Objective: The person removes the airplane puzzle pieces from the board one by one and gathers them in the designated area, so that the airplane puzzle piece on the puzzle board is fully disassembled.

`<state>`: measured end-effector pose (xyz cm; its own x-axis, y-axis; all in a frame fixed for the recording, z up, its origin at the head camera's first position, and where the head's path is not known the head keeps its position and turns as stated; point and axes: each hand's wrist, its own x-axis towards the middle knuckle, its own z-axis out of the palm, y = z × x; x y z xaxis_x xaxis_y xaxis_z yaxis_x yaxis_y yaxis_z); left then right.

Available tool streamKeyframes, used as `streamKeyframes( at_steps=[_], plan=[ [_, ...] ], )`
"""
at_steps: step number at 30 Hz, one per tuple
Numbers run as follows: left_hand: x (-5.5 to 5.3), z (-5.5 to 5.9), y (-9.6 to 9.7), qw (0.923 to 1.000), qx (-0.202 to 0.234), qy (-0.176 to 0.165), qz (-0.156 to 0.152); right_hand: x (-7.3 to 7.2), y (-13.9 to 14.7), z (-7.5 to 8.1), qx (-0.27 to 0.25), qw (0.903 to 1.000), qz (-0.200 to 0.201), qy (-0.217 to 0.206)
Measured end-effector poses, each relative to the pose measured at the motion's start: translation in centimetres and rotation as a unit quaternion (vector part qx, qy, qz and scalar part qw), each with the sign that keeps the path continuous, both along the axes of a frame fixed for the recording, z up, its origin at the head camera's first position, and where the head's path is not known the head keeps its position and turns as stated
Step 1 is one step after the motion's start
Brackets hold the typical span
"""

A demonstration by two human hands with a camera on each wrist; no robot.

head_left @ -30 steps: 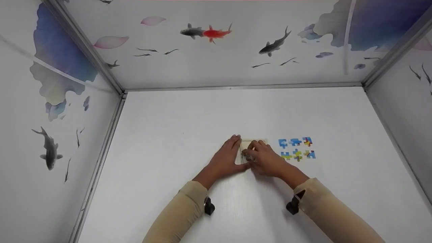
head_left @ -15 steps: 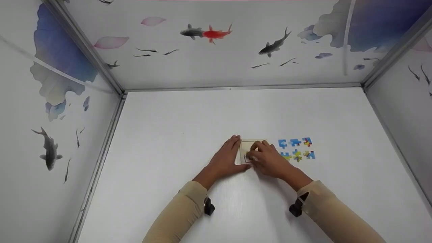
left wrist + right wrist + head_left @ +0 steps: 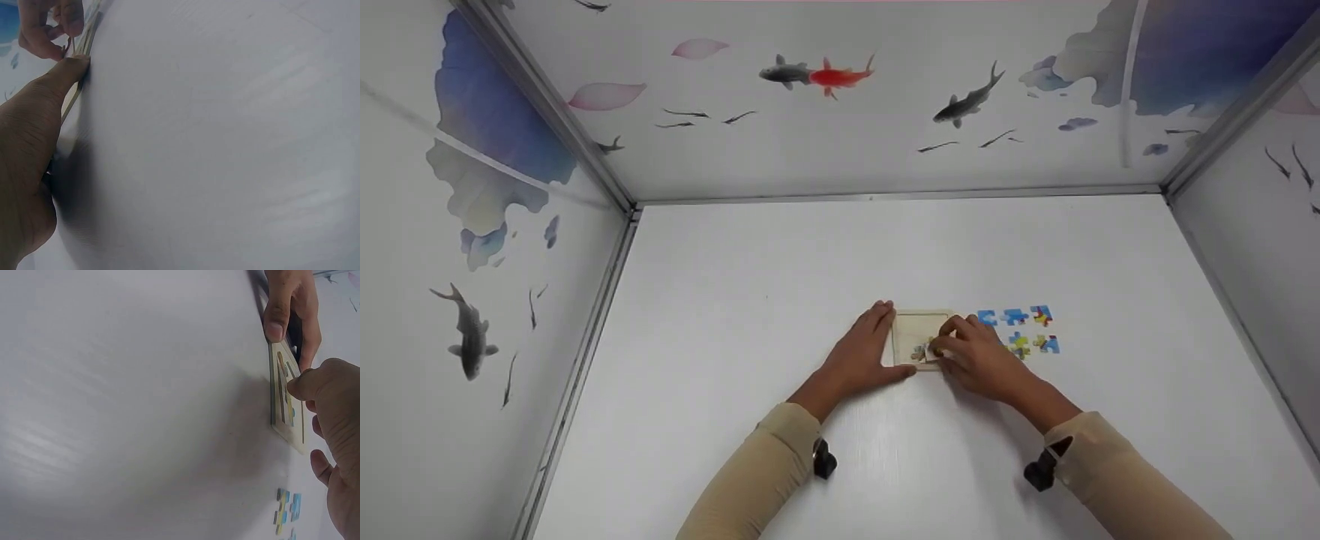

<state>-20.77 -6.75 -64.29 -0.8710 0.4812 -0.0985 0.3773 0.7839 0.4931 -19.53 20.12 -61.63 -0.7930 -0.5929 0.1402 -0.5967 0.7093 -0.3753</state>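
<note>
A small square wooden puzzle tray point(image 3: 922, 313) lies on the white table. My left hand point(image 3: 859, 349) rests along its left side, fingers straight at the far left corner and thumb on the front edge. At the tray's front right, my right hand point(image 3: 979, 358) pinches a jigsaw piece point(image 3: 931, 351) between thumb and fingers, and the piece stands tilted. Just left of it, a patterned jigsaw piece point(image 3: 918, 352) shows inside the tray. In the right wrist view, the right thumb partly hides the pieces in the tray point(image 3: 273, 399).
Several loose blue, yellow and red jigsaw pieces point(image 3: 1041, 315) lie in two rows right of the tray, partly hidden by the right hand. White walls point(image 3: 870, 150) with painted fish enclose the table point(image 3: 750, 255) at the back and sides.
My right hand has shifted right along the tray's front side, uncovering more of the tray's inside and a piece there, and now covers a loose piece. The left hand has stayed put.
</note>
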Motion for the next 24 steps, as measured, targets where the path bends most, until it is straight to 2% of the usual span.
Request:
streamKeyframes(
  at_steps=[9,24],
  plan=[
    [0.1,0.0,0.1,1.0,-0.001,-0.003,0.008,0.9,2.0,0.3,-0.002,0.9983,-0.044,-0.038],
    [0.1,-0.1,0.2,0.9999,-0.014,0.007,0.005,2.7,5.3,0.1,-0.009,0.9975,-0.067,-0.022]
  ],
)
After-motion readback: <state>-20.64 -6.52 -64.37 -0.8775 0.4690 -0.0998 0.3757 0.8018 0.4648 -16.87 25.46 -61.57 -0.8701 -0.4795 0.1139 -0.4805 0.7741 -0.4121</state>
